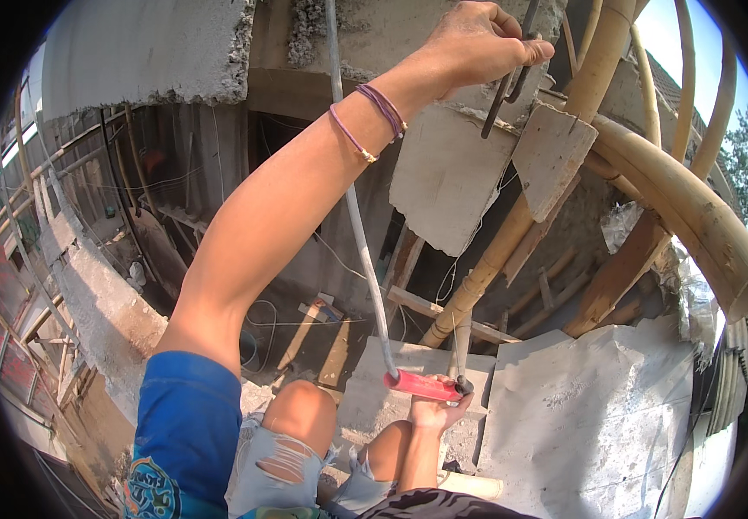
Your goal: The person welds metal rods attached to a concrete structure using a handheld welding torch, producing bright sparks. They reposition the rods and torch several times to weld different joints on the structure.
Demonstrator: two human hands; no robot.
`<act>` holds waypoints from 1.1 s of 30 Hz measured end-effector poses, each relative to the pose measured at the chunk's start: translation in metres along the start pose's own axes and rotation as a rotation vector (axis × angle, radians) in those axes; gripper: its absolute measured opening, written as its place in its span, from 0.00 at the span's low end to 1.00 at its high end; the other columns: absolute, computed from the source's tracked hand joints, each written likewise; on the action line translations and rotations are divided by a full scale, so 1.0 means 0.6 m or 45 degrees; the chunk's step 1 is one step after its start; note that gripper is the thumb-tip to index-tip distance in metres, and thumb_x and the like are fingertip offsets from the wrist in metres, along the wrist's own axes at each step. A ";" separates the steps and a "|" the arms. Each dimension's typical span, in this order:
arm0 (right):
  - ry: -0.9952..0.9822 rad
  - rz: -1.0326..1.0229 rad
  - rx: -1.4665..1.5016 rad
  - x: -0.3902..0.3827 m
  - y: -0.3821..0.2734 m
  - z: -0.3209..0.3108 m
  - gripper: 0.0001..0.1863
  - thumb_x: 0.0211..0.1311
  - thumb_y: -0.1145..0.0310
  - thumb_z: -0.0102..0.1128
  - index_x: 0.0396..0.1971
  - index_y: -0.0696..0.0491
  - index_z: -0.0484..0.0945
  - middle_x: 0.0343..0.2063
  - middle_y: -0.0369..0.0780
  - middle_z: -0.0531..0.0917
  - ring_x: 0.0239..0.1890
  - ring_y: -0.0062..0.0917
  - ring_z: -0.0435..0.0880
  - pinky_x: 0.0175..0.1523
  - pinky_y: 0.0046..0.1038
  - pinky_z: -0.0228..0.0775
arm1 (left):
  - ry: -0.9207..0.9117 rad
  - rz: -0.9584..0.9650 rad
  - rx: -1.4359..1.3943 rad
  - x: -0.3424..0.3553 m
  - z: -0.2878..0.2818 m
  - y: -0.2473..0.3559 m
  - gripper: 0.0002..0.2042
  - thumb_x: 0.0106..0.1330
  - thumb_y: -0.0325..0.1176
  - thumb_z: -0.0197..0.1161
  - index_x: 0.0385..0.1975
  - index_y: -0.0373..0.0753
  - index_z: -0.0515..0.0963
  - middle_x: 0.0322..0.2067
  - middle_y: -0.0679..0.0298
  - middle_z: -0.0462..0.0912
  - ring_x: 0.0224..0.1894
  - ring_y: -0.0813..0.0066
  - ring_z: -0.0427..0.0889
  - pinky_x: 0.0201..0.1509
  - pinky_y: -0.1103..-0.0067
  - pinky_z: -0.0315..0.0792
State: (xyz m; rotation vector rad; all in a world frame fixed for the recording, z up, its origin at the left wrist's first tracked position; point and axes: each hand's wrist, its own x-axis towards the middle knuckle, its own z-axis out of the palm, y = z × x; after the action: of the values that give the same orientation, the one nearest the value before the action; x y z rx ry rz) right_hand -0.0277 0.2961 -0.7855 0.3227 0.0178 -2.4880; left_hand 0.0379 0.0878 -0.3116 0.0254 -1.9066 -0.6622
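My left arm, in a blue sleeve, reaches up to the top of the view. There my left hand (491,43) is closed around a thin dark metal rod (505,95), beside the broken edge of a concrete slab. Low in the middle, my right hand (437,411) grips a red tube-shaped handle (417,385) from below. A long grey pole (358,216) runs upward from the left end of this handle. At its right end is a dark round end piece (463,387), and a short pale rod stands up from there.
Thick bamboo poles (486,268) lean at the right. A broken flat panel (452,173) hangs under the slab (144,60). Grey sheets (590,424) lie at lower right. Bamboo scaffolding and rubble-covered boards (105,294) stand at left. Loose wires hang in the middle.
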 end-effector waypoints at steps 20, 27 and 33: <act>-0.020 -0.050 0.034 -0.006 0.002 -0.004 0.23 0.60 0.40 0.60 0.36 0.46 0.82 0.32 0.38 0.82 0.37 0.32 0.77 0.51 0.41 0.69 | -0.068 0.176 -0.322 0.024 -0.007 -0.035 0.46 0.58 0.42 0.66 0.68 0.21 0.48 0.64 0.34 0.62 0.68 0.49 0.65 0.71 0.68 0.62; -0.090 -0.040 0.002 -0.003 0.002 -0.010 0.21 0.61 0.41 0.59 0.34 0.46 0.81 0.31 0.38 0.82 0.38 0.33 0.77 0.52 0.43 0.69 | -0.031 0.246 -0.236 0.021 -0.014 -0.025 0.40 0.58 0.40 0.67 0.63 0.20 0.55 0.58 0.34 0.68 0.62 0.49 0.71 0.65 0.67 0.67; -0.084 -0.043 0.002 -0.003 -0.003 -0.009 0.20 0.62 0.42 0.58 0.31 0.46 0.81 0.31 0.38 0.82 0.37 0.33 0.78 0.52 0.43 0.70 | 0.034 0.315 -0.127 0.012 -0.017 -0.022 0.36 0.57 0.38 0.68 0.59 0.20 0.61 0.53 0.34 0.73 0.56 0.49 0.76 0.60 0.65 0.71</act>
State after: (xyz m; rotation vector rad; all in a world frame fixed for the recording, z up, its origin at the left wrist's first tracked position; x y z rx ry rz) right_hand -0.0262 0.2989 -0.7907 0.2425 -0.0058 -2.5313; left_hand 0.0399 0.0699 -0.3085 -0.2600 -1.8113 -0.5843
